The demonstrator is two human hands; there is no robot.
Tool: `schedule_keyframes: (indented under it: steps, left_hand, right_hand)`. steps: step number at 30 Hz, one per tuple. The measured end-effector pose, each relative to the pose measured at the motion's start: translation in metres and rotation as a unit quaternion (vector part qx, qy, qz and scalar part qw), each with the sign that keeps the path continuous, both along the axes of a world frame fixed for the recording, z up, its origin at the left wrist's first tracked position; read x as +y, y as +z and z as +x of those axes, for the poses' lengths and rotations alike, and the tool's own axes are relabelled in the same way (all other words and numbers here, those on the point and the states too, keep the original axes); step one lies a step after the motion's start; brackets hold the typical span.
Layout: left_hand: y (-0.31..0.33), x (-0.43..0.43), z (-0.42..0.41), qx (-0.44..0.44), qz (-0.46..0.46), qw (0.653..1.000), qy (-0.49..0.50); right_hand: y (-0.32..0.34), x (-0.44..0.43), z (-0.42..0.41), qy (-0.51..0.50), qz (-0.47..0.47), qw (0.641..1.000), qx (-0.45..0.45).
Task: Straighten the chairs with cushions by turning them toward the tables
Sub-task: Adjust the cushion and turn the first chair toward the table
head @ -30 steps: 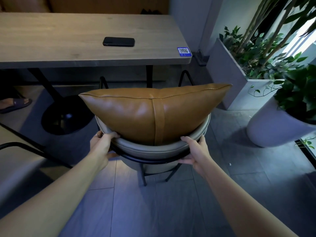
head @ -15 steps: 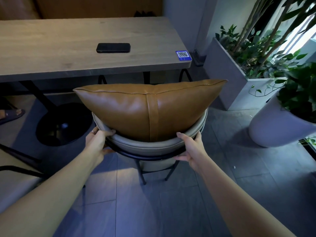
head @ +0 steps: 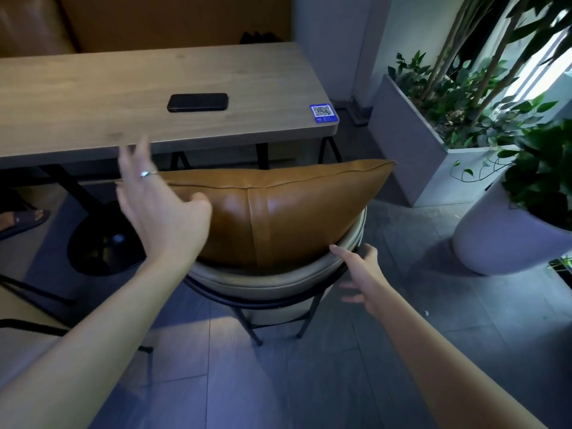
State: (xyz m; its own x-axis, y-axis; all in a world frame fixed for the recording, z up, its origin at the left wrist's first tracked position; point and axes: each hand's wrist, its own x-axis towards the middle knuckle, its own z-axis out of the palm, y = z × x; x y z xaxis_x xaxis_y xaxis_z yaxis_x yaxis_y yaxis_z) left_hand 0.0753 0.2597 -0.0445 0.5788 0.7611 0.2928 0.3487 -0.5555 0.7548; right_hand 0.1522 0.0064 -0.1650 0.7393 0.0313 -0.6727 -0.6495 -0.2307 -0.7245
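Our left hand [head: 161, 209] up, fingers [head: 136, 162] spread wide, holding nothing. Our right hand [head: 360, 274] loose, fingers uncurled at 3 o'clock of round grey chair [head: 266, 280]. Brown leather cushion [head: 278, 212] on it. Long wooden bench [head: 123, 97] at 12 o'clock.

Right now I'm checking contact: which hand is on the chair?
The right hand, fingers resting on the chair backrest's rim. The left hand is lifted, open, in front of the brown cushion.

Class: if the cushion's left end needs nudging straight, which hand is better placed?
Probably the left hand: it hovers open at the cushion's left end. The right hand is low by the chair rim.
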Motion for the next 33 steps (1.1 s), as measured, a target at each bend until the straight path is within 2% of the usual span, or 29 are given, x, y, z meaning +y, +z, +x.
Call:
schedule_keyframes:
  steps: [3,6,9,11,19,25,33]
  left_hand:
    - [0.013,-0.046,0.027,0.041,0.067,0.987,-0.141]
    - [0.009,-0.095,0.064,0.168,0.147,0.939,-0.26]
    - [-0.008,-0.125,0.094,0.266,0.205,0.897,-0.288]
    - [-0.017,-0.133,0.105,0.296,0.238,0.885,-0.27]
    - [-0.034,-0.127,0.11,0.271,0.306,0.884,-0.225]
    - [-0.035,-0.121,0.107,0.26,0.313,0.89,-0.206]
    - [-0.035,-0.12,0.096,0.257,0.316,0.889,-0.21]
  right_hand:
    - [0.006,-0.01,0.015,0.025,0.013,0.999,0.018]
    - [0.007,-0.016,0.025,0.041,0.049,0.997,0.039]
    - [0.0,-0.018,0.032,0.019,0.101,0.992,0.078]
    - [-0.004,-0.016,0.034,-0.002,0.136,0.985,0.105]
    - [-0.012,-0.006,0.029,-0.021,0.145,0.988,0.052]
    - [-0.02,0.003,0.019,-0.024,0.161,0.986,0.032]
    - [-0.009,-0.002,0.023,0.019,0.154,0.985,0.075]
